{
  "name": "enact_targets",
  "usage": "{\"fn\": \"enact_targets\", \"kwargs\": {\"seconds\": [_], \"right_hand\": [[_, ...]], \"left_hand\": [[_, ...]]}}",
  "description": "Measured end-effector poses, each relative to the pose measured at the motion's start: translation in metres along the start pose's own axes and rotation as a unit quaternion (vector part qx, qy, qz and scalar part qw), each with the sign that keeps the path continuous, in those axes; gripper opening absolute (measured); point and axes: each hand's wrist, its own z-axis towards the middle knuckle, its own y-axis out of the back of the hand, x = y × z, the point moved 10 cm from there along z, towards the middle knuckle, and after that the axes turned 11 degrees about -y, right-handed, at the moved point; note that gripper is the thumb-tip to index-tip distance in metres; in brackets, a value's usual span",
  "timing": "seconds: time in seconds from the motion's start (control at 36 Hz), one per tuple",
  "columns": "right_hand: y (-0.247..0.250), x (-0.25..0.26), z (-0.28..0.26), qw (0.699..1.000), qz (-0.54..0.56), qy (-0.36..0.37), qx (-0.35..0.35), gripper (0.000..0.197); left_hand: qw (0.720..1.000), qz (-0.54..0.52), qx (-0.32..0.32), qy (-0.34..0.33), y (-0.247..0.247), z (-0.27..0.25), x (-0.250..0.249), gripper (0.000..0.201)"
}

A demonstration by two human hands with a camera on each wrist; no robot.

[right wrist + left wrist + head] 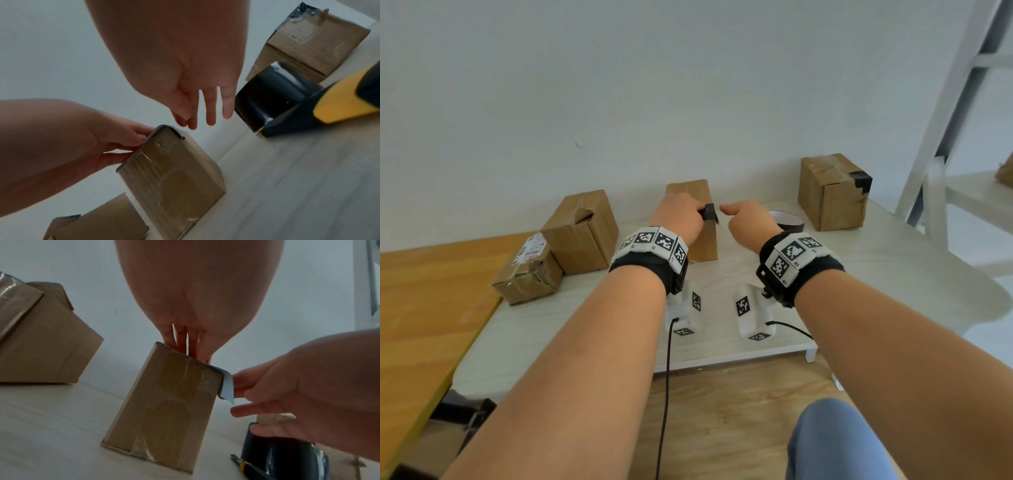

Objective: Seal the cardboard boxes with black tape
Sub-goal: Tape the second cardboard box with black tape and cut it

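Landmark: the tall narrow brown cardboard box (pixel 700 222) standing upright at mid-worktop; all places below are given relative to it.
Nearest item: a yellow-and-black utility knife (pixel 244 465) lies on the pale worktop (pixel 722 329) in front and to the right of the box, touching or just beside the tape roll.
Left hand (pixel 679 216): rests on the box top, fingers laid along it and pressing a short strip of black tape (pixel 709 211) at the right top edge; not curled round anything that I can see.
Right hand (pixel 748 222): just right of the box top, fingers loosely extended, gripping nothing; one fingertip sits at the hanging tape flap in the left wrist view.
Tape strip: folded over the top right corner, loose end not yet pressed down the side.
Handling, judged: the box looks light and may tip or slide, so brace the top while smoothing. The tape is thin, limp and sticky; take it by the free edge, or it folds on itself.
Tape roll: wide roll of black tape (pixel 787 221), right of the box, behind the right hand.
Further boxes: an open-flapped brown carton (pixel 580 233) and a small labelled parcel (pixel 529 274) to the left; a carton with black-taped corner (pixel 834 192) far right.
Unclear: the box's far side and top seam are hidden by the left hand; the roll is partly hidden.
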Motion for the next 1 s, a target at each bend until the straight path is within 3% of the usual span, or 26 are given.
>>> {"fn": "enact_targets", "kwargs": {"seconds": [0.28,0.53,0.69,0.83,0.89,1.0], "right_hand": [[-0.028,0.010,0.006,0.998,-0.013,0.007,0.059,0.055],[-0.031,0.010,0.011,0.991,-0.117,-0.008,0.067,0.048],[-0.026,0.006,0.008,0.983,-0.175,-0.031,0.037,0.038],[-0.017,0.008,0.009,0.993,-0.111,-0.030,0.039,0.053],[-0.022,0.014,0.009,0.991,-0.124,-0.008,0.042,0.050],[-0.017,0.008,0.007,0.994,-0.101,-0.030,0.013,0.039]], "left_hand": [[1.000,-0.012,0.001,-0.010,-0.002,0.005,0.006,0.039],[1.000,-0.006,0.001,-0.023,-0.001,0.006,0.006,0.041],[0.999,0.008,0.017,-0.029,-0.003,0.007,0.006,0.040],[0.999,0.012,0.017,-0.033,-0.002,0.003,0.003,0.038],[0.999,-0.011,0.016,-0.028,0.000,0.003,0.004,0.038],[1.000,-0.016,0.014,-0.019,-0.001,0.003,0.007,0.030]]}}
